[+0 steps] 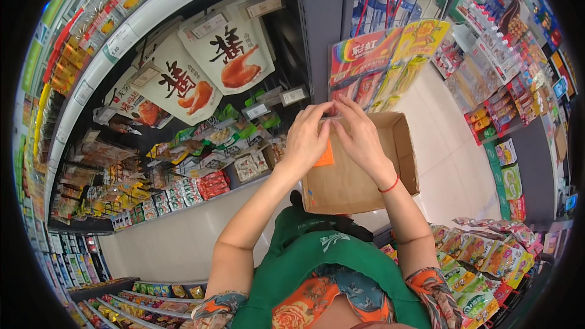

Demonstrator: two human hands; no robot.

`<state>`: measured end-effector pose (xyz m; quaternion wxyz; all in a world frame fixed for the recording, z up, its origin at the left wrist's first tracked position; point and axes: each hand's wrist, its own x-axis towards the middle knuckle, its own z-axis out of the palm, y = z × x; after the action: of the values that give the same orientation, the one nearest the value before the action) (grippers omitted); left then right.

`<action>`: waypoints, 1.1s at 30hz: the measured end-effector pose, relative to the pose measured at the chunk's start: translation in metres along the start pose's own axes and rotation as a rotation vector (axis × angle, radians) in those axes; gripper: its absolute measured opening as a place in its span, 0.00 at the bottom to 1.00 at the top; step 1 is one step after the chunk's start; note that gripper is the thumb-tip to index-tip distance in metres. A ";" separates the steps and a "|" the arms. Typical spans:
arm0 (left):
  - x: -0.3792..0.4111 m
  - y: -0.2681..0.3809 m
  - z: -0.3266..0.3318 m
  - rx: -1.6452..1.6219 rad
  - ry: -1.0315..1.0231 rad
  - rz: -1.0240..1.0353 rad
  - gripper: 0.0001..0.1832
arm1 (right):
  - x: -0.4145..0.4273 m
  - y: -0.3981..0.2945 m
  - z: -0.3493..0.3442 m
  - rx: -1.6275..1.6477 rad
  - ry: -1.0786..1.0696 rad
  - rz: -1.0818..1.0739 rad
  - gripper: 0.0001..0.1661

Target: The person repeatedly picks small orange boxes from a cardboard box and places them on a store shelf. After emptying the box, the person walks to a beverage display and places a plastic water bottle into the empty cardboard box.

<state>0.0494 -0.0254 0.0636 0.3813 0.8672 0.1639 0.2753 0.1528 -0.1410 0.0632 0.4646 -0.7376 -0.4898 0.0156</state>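
Observation:
My left hand (307,136) and my right hand (361,141) come together in front of me, fingers bent and fingertips almost meeting. They are at the lower left corner of a red Skittles hanging display card (361,52) with small packets on it. Whatever lies between the fingertips is too small and hidden to make out. Beneath both hands is an open cardboard box (349,187), its brown bottom showing. An orange card (325,156) shows beside my left thumb, partly covered by that hand. A yellow hanging card (422,39) adjoins the red one.
White pouches (231,50) with pictures of cooked poultry hang on the shelf unit (305,23) to the left. Smaller snack packets (215,185) fill its lower part. Bagged snacks (480,256) stand at lower right, near my right elbow. Pale floor tiles (450,146) run along the right.

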 end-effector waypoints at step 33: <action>-0.078 -0.152 0.132 -0.323 -0.083 -0.878 0.31 | -0.089 0.153 0.126 0.094 -0.374 0.669 0.28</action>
<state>0.0554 -0.0393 -0.1519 0.5978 0.6558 0.4549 0.0750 0.1546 -0.1354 -0.1535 0.3697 -0.8189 -0.2971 0.3232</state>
